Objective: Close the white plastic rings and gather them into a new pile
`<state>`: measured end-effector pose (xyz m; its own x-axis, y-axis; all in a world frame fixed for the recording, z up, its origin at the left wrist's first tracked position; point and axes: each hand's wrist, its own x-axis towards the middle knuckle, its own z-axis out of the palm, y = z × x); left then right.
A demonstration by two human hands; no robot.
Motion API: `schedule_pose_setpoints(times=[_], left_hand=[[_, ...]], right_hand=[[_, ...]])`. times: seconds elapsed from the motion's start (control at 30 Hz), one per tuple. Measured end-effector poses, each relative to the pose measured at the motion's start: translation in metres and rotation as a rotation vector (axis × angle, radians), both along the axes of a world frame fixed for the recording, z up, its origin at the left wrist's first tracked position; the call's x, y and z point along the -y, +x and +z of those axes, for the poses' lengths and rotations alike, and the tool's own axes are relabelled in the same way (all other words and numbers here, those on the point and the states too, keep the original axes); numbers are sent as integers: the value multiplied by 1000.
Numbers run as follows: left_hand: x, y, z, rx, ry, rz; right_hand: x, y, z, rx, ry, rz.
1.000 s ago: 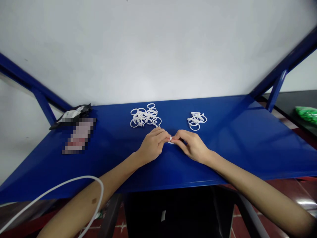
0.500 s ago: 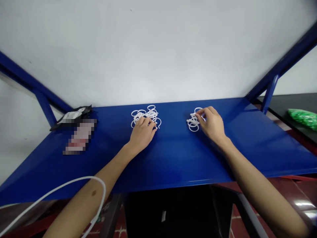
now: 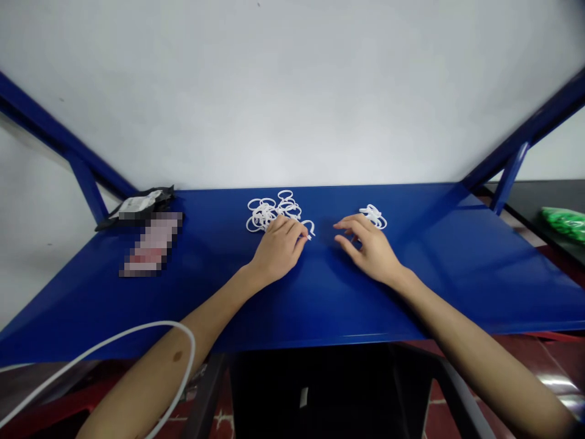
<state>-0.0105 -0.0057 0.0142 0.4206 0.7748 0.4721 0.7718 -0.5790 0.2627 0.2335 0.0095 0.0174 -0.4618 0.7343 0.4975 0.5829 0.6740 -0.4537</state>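
Observation:
My left hand (image 3: 281,249) rests at the near side of a pile of looped white cable ties (image 3: 265,213). Its thumb and forefinger pinch a curved cable tie (image 3: 311,227), whose end sticks out to the right of the fingertips. Over the table to the right is my right hand (image 3: 365,247), thumb and fingers apart with nothing between them, its fingertips pointing left. Just behind it lies a smaller heap of looped white cable ties (image 3: 375,214), partly hidden by the hand.
On the left of the blue table (image 3: 292,311) lie a black plastic package (image 3: 137,207) and a blurred-out flat item (image 3: 153,244). Blue metal braces (image 3: 512,177) flank both sides. A white cable (image 3: 132,332) loops across the lower left. Green bundled material (image 3: 564,222) is at far right.
My right hand has come away from the smaller heap and moved left, its fingers opening. My left hand has shifted slightly right with the cable tie, which now juts out from the pile.

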Motion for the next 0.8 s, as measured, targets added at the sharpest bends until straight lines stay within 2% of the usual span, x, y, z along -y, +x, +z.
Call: schedule_pose_setpoints(times=[0.07,0.13,0.3,0.47,0.6,0.8], left_hand=[[8,6,4,164,-88,-95],[14,11,8,294,-204,-167],[18,14,10,485,-428,-233],[13,13,5,623,-527,-212],[12,15,0,619,-477,-159],[18,21,-7,377,-167,-140]], right_hand=[[7,-9,-2,-23,-69,133],[12,-14,-3,-56,-101,205],[13,-14,-2,-270,-139,145],[13,-12,1,-176,-158,230],[12,-14,-4,-171,-165,202],[16,-15,-9,-94,-60,206]])
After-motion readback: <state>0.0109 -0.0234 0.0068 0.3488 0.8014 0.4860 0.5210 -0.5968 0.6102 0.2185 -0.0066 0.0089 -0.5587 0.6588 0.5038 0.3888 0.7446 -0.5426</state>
